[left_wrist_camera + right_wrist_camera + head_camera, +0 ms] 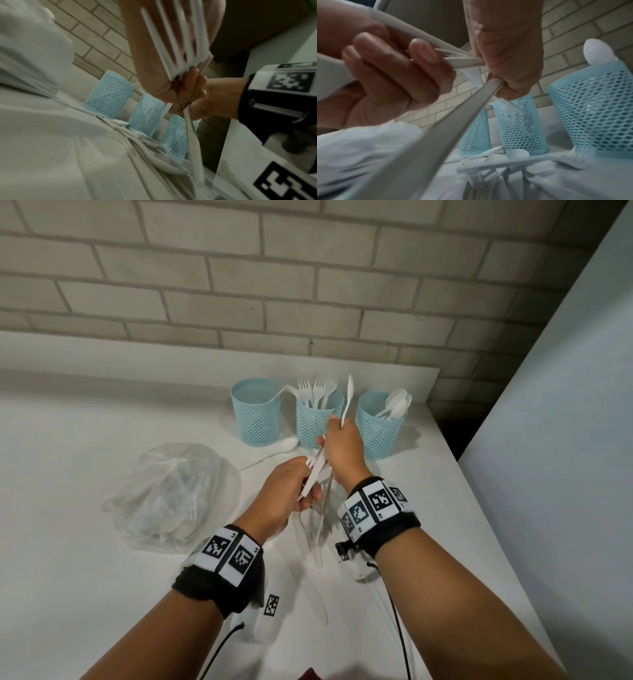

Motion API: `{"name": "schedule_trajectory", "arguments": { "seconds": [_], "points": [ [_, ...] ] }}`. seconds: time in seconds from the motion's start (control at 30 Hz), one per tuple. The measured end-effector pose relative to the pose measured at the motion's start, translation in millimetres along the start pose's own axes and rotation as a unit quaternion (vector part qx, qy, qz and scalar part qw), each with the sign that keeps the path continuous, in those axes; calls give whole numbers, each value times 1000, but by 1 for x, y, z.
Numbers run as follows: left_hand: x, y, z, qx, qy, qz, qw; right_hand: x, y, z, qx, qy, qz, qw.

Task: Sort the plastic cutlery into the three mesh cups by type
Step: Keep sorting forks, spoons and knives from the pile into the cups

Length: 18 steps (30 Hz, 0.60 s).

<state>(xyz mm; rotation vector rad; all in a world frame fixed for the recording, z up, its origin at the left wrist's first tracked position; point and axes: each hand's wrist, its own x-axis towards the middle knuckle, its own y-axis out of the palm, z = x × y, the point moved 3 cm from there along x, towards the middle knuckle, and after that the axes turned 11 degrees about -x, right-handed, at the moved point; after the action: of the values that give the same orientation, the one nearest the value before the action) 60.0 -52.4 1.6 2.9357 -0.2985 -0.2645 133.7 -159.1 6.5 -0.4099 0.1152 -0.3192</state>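
Note:
Three blue mesh cups stand in a row at the back: the left cup (256,414) looks empty, the middle cup (318,422) holds forks, the right cup (378,429) holds spoons. My left hand (294,491) grips a bundle of white cutlery handles (317,470), fanned across its palm in the left wrist view (173,40). Just above it, my right hand (342,445) pinches a slim white utensil (347,398) that points up in front of the middle cup. It also holds a long handle (471,105). Which type these pieces are I cannot tell.
Loose white cutlery (315,537) lies on the white table (85,440) under my hands. One spoon (286,444) lies before the left cup. A clear plastic bag of cutlery (168,494) sits at the left. A brick wall (239,285) stands behind; the table's edge runs at the right.

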Motion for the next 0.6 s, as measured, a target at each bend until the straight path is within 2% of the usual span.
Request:
{"name": "schedule_trajectory", "arguments": {
  "seconds": [0.17, 0.37, 0.6],
  "points": [
    [2, -1, -4, 22, 5, 13, 1000, 4, -2, 7, 39, -24, -26, 999],
    [5, -2, -4, 35, 16, 22, 999, 4, -5, 12, -14, -58, -37, 998],
    [3, -5, -5, 31, 73, 5, 997, 4, -8, 7, -89, 9, -8, 996]
  ]
}}
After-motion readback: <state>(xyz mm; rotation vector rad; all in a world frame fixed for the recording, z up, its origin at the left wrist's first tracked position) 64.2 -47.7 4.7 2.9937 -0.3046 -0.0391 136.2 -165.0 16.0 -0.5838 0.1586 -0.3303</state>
